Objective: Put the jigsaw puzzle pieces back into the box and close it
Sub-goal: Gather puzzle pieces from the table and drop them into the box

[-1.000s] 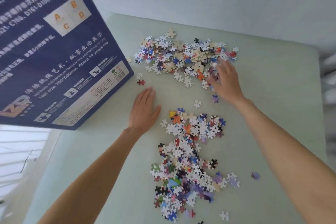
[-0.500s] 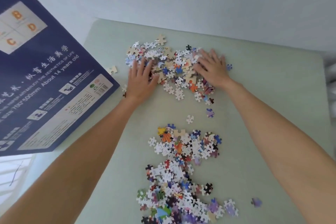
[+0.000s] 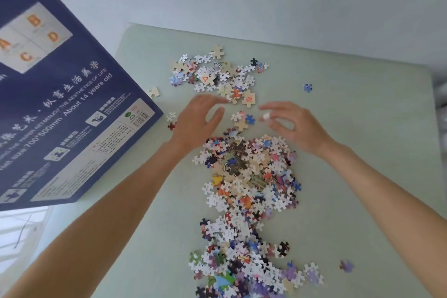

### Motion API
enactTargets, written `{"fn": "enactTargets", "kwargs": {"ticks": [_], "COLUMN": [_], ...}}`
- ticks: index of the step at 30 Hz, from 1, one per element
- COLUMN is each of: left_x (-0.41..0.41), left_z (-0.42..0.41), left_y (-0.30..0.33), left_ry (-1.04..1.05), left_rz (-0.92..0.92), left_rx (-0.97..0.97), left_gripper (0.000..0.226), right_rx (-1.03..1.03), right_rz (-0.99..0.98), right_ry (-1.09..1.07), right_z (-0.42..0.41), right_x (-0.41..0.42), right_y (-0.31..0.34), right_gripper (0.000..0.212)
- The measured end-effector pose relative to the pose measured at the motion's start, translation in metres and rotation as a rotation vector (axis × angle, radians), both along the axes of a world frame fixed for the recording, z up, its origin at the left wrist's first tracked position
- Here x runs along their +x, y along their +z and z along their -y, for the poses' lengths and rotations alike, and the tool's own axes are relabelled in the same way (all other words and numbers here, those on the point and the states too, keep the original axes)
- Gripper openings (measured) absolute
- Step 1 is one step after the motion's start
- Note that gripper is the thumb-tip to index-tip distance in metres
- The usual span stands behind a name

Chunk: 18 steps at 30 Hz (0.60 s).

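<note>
A dark blue puzzle box (image 3: 72, 104) stands tilted at the left, its printed side facing me. Loose jigsaw pieces lie on the pale green table (image 3: 367, 157) in a small far pile (image 3: 217, 75), a dense middle pile (image 3: 251, 174) and a near pile (image 3: 242, 264). My left hand (image 3: 196, 121) hovers between the far and middle piles with its fingers spread and holds nothing. My right hand (image 3: 290, 123) is opposite it, fingers curved and apart. A few pieces (image 3: 242, 120) lie between the two hands.
Stray pieces lie apart: a blue one (image 3: 307, 87) at the far right, a beige one (image 3: 153, 92) by the box corner, a purple one (image 3: 346, 265) near right. A pale wall runs behind the table. A window grille (image 3: 19, 237) shows at the lower left.
Both hands reached onto the far pile, then dragged much of it toward me into the middle pile. The far pile is smaller, and the hands now sit between the piles.
</note>
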<state>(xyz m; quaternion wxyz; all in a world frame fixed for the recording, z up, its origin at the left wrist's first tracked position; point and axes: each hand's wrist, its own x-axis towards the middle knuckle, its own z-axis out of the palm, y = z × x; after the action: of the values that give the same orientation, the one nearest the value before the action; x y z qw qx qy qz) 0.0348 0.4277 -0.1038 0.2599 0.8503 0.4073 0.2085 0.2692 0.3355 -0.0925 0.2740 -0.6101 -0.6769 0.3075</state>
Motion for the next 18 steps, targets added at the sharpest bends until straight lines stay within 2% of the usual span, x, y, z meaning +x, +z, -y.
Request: {"fn": "enactTargets", "kwargs": {"ticks": [4, 8, 12, 15, 18], "left_x": [0.017, 0.018, 0.034, 0.056, 0.071], "left_z": [-0.067, -0.1, -0.119, -0.131, -0.13], "left_y": [-0.023, -0.044, -0.051, -0.051, -0.048], "left_ry": [0.225, 0.43, 0.318, 0.174, 0.021], "left_rz": [-0.145, -0.318, -0.286, -0.275, -0.332], "left_rx": [0.083, -0.1, -0.08, -0.067, -0.057], "left_gripper": [0.046, 0.059, 0.063, 0.058, 0.05], "right_rx": [0.069, -0.071, -0.069, -0.096, -0.132], "right_rz": [0.14, 0.31, 0.336, 0.348, 0.361], "right_ry": [-0.263, -0.435, -0.334, -0.191, -0.144], "right_z": [-0.037, -0.053, -0.079, -0.108, -0.13], "right_x": [0.038, 0.057, 0.043, 0.029, 0.017], "right_y": [-0.032, -0.06, -0.062, -0.062, -0.059], "right_gripper": [0.026, 0.05, 0.054, 0.06, 0.059]}}
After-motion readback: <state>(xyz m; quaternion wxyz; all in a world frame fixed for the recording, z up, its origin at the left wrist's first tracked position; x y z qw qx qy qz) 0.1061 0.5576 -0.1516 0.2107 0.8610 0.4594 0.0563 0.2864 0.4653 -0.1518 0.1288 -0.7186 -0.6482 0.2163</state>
